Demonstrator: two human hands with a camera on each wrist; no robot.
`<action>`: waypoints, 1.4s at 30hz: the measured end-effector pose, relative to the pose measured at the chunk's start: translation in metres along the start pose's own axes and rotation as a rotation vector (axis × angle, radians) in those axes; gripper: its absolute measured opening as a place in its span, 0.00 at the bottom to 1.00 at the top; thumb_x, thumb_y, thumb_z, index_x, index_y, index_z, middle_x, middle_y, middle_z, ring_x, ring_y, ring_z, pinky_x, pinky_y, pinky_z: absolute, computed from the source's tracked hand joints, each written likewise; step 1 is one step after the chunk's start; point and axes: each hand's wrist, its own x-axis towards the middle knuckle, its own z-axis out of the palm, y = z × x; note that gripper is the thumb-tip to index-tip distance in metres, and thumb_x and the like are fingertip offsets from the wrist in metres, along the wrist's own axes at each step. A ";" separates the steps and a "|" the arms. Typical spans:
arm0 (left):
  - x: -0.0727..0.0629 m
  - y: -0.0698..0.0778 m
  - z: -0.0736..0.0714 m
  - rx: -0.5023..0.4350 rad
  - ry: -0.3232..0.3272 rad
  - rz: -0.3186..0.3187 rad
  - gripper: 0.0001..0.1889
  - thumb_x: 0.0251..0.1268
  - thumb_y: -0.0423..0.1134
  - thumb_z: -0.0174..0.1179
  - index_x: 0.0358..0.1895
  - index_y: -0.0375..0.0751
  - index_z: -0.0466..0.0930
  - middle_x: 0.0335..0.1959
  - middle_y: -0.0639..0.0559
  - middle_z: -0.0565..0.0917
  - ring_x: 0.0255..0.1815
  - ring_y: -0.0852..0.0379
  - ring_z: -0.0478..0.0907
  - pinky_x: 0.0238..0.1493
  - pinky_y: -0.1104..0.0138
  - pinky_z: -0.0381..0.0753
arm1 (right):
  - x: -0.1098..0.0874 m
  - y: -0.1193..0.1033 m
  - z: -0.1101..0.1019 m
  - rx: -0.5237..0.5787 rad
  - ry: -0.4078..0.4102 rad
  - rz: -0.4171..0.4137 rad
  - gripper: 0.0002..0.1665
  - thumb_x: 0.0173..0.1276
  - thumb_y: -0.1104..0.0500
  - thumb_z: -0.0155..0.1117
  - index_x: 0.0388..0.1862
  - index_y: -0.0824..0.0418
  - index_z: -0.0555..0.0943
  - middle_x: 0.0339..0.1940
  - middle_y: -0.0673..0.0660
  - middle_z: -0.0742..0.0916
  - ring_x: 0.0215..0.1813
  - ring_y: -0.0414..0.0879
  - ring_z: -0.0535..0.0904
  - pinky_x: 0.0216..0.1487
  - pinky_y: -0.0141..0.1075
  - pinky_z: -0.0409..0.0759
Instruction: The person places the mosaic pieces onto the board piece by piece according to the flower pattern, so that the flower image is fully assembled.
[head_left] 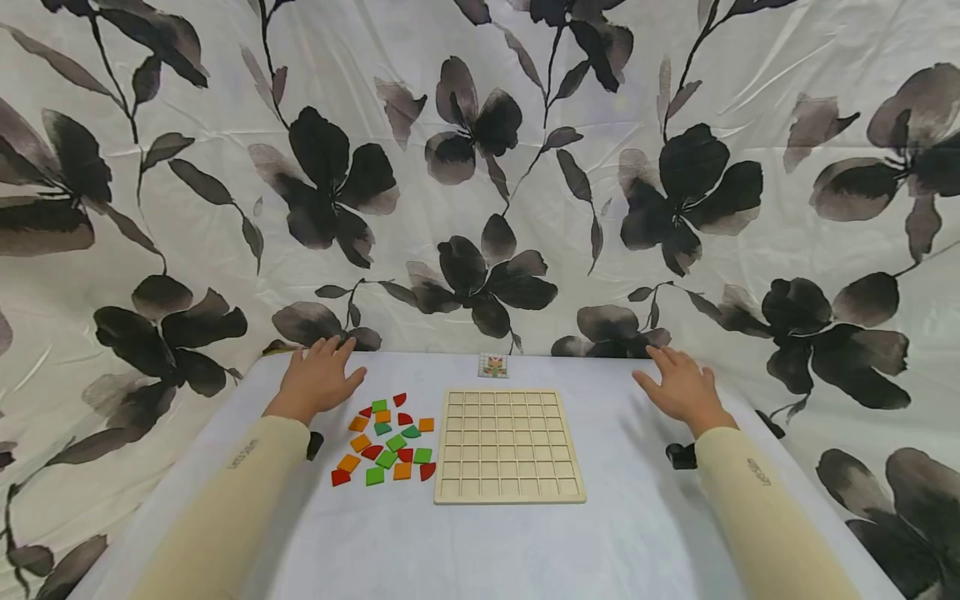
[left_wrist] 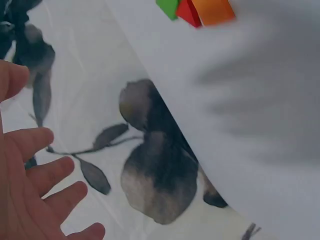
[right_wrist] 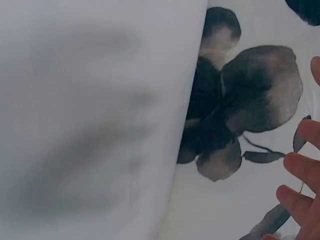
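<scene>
My left hand (head_left: 318,383), fingers spread and holding nothing, hovers over the table's far left part. Just to its right lies a scatter of small flat tiles (head_left: 396,442) in green, orange, red and teal, some square and some with a curved edge. Beside the tiles is a pale wooden board (head_left: 510,447) divided into a grid of square recesses, with no tile in them. On the far right my right hand (head_left: 682,387) is held up above the table with spread fingers, touching nothing. In the left wrist view an orange tile (left_wrist: 215,11) shows at the top.
A small card (head_left: 492,366) with a coloured pattern on a grid lies behind the board at the table's back edge. The white table (head_left: 510,550) meets a floral cloth (head_left: 480,150) behind it. Dark objects are strapped at both wrists, one by the right sleeve (head_left: 765,492).
</scene>
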 end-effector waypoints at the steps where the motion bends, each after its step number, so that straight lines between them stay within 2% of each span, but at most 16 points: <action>1: -0.001 0.003 0.000 0.002 0.000 0.006 0.36 0.71 0.56 0.44 0.74 0.36 0.56 0.72 0.29 0.60 0.73 0.30 0.54 0.69 0.34 0.49 | -0.001 -0.002 0.000 0.000 0.004 -0.003 0.47 0.72 0.31 0.41 0.77 0.61 0.54 0.76 0.70 0.59 0.75 0.70 0.52 0.67 0.72 0.46; 7: -0.005 0.019 0.003 0.001 0.004 0.037 0.34 0.71 0.55 0.47 0.72 0.36 0.60 0.70 0.32 0.64 0.72 0.32 0.59 0.69 0.36 0.53 | -0.003 -0.013 0.007 0.023 0.032 -0.035 0.42 0.71 0.37 0.49 0.75 0.61 0.59 0.73 0.71 0.64 0.73 0.69 0.58 0.67 0.71 0.51; 12: -0.007 0.032 0.005 -0.012 0.007 0.071 0.33 0.69 0.54 0.49 0.71 0.36 0.63 0.68 0.33 0.68 0.69 0.34 0.64 0.67 0.38 0.60 | -0.006 -0.020 0.016 0.038 0.043 -0.051 0.39 0.70 0.38 0.52 0.72 0.60 0.64 0.71 0.70 0.68 0.71 0.69 0.61 0.66 0.70 0.53; 19: -0.009 0.049 0.013 -0.057 -0.042 0.085 0.33 0.68 0.53 0.53 0.70 0.37 0.65 0.67 0.34 0.70 0.67 0.35 0.66 0.65 0.40 0.65 | -0.011 -0.027 0.028 0.071 0.045 -0.091 0.35 0.69 0.41 0.55 0.69 0.58 0.68 0.70 0.69 0.70 0.69 0.69 0.65 0.63 0.69 0.61; 24: -0.011 0.059 0.021 -0.096 -0.087 0.071 0.31 0.66 0.51 0.57 0.68 0.38 0.67 0.65 0.36 0.73 0.66 0.37 0.69 0.65 0.41 0.66 | -0.014 -0.035 0.037 0.118 0.023 -0.130 0.34 0.69 0.43 0.56 0.69 0.58 0.69 0.70 0.67 0.70 0.69 0.68 0.65 0.62 0.68 0.62; 30: -0.012 0.067 0.032 -0.147 -0.147 0.043 0.30 0.65 0.47 0.60 0.68 0.40 0.68 0.64 0.37 0.74 0.65 0.38 0.69 0.66 0.41 0.65 | -0.019 -0.047 0.044 0.146 -0.022 -0.133 0.34 0.69 0.43 0.57 0.69 0.56 0.69 0.71 0.65 0.70 0.71 0.65 0.65 0.65 0.66 0.62; 42: -0.010 0.077 0.051 -0.144 -0.224 0.063 0.24 0.66 0.44 0.60 0.63 0.41 0.74 0.58 0.41 0.79 0.60 0.42 0.74 0.64 0.45 0.69 | -0.026 -0.070 0.062 0.143 -0.117 -0.150 0.33 0.67 0.46 0.59 0.69 0.53 0.69 0.72 0.62 0.71 0.73 0.62 0.64 0.67 0.64 0.61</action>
